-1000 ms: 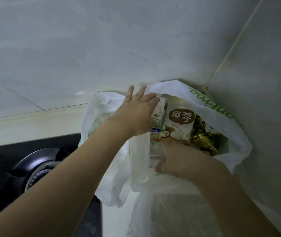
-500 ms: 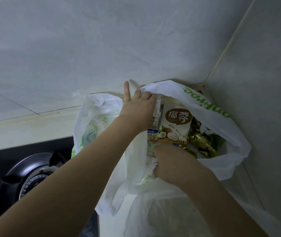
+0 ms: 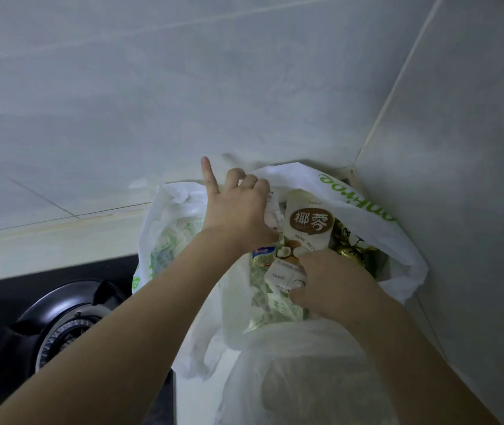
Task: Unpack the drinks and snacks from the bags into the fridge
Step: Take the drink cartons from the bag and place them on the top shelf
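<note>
1. My left hand (image 3: 238,216) curls round a small carton (image 3: 272,211) at the white bag (image 3: 361,207)'s rim, holding the mouth open
2. My right hand (image 3: 333,283) grips a drink carton (image 3: 284,276), likely for lifting out
3. The bag sits in the counter's back corner, against the wall

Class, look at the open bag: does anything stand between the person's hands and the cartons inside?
Nothing visible does. The left hand grips one carton; the right hand grips another small carton. The bag gapes open.
</note>
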The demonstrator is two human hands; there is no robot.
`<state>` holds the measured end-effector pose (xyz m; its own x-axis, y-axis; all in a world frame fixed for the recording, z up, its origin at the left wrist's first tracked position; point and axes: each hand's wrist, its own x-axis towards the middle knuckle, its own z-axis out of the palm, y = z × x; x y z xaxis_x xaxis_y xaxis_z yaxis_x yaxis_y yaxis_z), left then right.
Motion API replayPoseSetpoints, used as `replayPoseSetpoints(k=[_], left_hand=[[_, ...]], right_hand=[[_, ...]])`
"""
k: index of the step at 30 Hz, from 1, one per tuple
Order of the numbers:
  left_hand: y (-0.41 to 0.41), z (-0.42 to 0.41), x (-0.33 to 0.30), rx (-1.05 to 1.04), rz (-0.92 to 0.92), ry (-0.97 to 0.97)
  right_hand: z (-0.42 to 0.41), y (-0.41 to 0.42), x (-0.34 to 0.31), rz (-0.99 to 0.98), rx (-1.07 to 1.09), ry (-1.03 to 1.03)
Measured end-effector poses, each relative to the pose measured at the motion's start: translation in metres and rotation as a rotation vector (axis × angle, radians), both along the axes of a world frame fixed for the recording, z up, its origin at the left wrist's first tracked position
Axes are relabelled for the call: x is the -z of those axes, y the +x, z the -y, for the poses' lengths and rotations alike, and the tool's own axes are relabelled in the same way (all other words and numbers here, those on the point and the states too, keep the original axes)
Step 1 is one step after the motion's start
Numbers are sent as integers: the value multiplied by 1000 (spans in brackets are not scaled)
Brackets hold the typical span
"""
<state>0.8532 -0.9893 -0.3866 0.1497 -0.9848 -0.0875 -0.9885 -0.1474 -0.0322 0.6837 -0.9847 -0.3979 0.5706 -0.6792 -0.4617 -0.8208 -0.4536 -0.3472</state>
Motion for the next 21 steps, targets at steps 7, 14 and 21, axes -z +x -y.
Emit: replayPoseSetpoints(k=[7,14,21], left_hand=[[0,-38,-80,-83,-351,-226],[8,-128,-160,-248,-521,-563],[28,-231,-203,-405,-509,-706]], right_hand=[[-11,-12,-48,117,101,-246],[-45,-10,-125,326,108,-427],[-104,26,-176,570,56,-591]])
